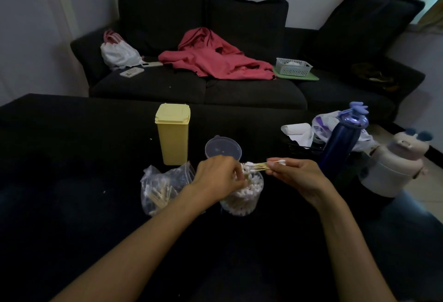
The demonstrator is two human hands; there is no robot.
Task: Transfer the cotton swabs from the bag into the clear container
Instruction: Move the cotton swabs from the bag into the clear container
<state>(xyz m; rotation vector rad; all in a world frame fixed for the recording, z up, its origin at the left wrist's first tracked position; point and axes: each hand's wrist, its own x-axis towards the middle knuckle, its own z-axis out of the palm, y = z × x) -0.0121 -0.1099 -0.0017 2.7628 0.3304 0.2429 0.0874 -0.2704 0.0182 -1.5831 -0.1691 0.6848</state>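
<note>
1. Head view, work surface: a dark table (72, 157) carries the task items near its front middle. The clear container (242, 196) stands upright and is packed with cotton swabs (249, 187), white tips up, close to the rim. Its lid (223, 149) lies separately just behind it.

2. Head view, source: the bag (160, 186), a clear plastic zip type, lies just left of the container, crumpled. A small remainder of swabs shows inside it; the count cannot be told.

3. Head view, left hand (217, 177): positioned over the left rim of the container, fingers curled down among the swab tips. Whether it pinches a swab or only steadies the packed ones cannot be told.

4. Head view, right hand (297, 174): held just right of the container, above rim level. Thumb and fingers pinch a small bundle of swabs (260, 166) lying roughly level, one set of tips over the container mouth, the other at the fingertips.

5. Step in hand, as judged: loading a bundle into a nearly full container. The transfer looks well advanced, not complete.

6. Next move, as judged: the bundle needs tipping upright and feeding into a gap, with the left hand parting or holding back the standing swabs. Space is tight; forcing could bend sticks or spill swabs over the rim.

7. Head view, other items: a yellow lidded bin (173, 133) stands behind the bag; a dark blue bottle (340, 145) stands at the right. Neither is in the way.
</note>
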